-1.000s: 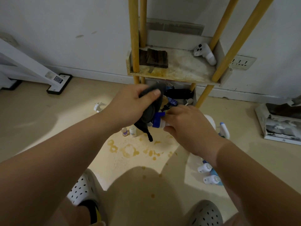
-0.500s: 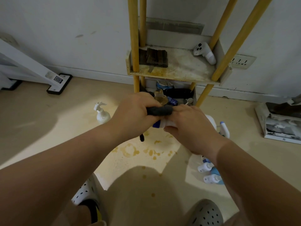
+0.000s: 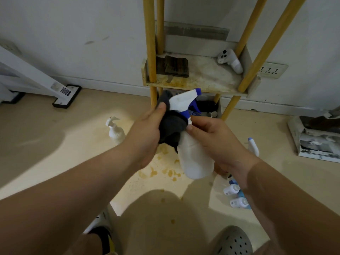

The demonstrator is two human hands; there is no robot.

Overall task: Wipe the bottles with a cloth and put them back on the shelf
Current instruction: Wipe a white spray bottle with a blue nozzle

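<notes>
Head view: since half a second ago the bottle point(image 3: 195, 159) has swung up, and we now see its spray head and body. Right hand point(image 3: 219, 144) grips its body. Left hand point(image 3: 145, 137) pinches the cloth point(image 3: 170, 129) against its neck, before the shelf point(image 3: 202, 78). Print on the tag point(image 3: 65, 91) is unreadable.

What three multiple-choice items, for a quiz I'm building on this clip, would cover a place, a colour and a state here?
1. Where does the pump bottle stand? A on the floor, left of the shelf; B on the shelf; C in a hand.
2. What colour is the trigger of the spray bottle? A red; B blue; C green.
3. What is the left hand doing? A hanging idle; B gripping the dark cloth; C holding a sponge.
A: it stands upright on the floor. B: the trigger is blue below a white head. B: its thumb presses the cloth.
</notes>
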